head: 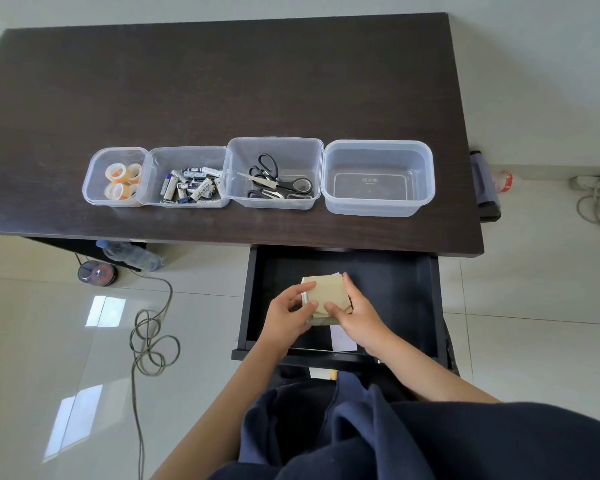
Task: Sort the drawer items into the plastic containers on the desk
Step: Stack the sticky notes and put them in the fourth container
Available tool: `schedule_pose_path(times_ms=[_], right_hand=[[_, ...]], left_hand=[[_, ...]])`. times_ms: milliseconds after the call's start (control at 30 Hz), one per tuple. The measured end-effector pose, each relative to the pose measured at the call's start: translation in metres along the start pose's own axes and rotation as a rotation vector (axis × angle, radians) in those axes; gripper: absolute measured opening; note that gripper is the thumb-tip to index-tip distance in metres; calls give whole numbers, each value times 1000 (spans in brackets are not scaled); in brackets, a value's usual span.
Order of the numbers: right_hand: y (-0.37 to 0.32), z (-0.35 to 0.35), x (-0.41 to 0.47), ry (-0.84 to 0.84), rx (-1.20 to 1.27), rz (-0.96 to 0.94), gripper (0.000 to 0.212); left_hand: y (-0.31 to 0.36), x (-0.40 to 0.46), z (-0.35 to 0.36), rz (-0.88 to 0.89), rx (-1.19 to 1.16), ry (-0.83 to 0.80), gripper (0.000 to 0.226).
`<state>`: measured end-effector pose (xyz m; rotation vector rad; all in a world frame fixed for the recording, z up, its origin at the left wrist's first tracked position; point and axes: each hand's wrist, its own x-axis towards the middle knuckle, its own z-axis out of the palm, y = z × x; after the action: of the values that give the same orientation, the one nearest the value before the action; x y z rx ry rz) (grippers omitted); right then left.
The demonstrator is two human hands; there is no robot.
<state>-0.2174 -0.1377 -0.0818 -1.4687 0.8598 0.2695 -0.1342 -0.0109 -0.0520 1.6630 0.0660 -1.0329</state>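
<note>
The black drawer stands pulled open under the desk. Inside it, my left hand and my right hand both grip a stack of tan paper envelopes from either side. A white slip of paper lies under my right wrist. On the desk stand a row of clear containers: one with tape rolls, one with batteries, one with scissors, and one with nothing in it at the right.
The dark desk stretches behind the containers. On the floor to the left lie a plastic bottle, a round disc case and a coiled cable. More cable lies at the right wall.
</note>
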Motion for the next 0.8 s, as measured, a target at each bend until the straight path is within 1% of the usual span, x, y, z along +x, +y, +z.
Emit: schedule_pose_path(times_ms=[100,167,233,267,333,433,500,567,667,733,800], right_hand=[[8,3,3,-37,-44,-4,74],[10,3,6,-37,-30,-17,63],[14,-2,11,18,-29,-20,48],[19,-5,14,57,-81,-24,43],[32,-13,21,93,-297,-42,36],[49,-21,27,21,-642,-69,36],[51,-22,27,-24,-757,-68,38],[54,-22,27,-42,-796,-65,41],[57,-23,30,-39,-778,-50,41],[56,-25,32,-56,-732,-33,35],[53,-27,34,-67,-686,-36,24]], left_hand=[[-7,0,-6,-50,3,1,34],[-12,0,-10,-69,-2,26,40],[-17,0,-14,-79,-3,72,43],[-19,0,-17,-81,10,96,44],[-24,1,-24,-82,65,131,46],[-26,-1,-31,-93,106,149,47],[-27,-3,-33,-103,101,156,47],[-28,-4,-34,-106,94,160,47],[-29,-6,-33,-110,82,168,47],[-30,-7,-33,-118,77,167,48],[-32,-8,-32,-119,80,167,48]])
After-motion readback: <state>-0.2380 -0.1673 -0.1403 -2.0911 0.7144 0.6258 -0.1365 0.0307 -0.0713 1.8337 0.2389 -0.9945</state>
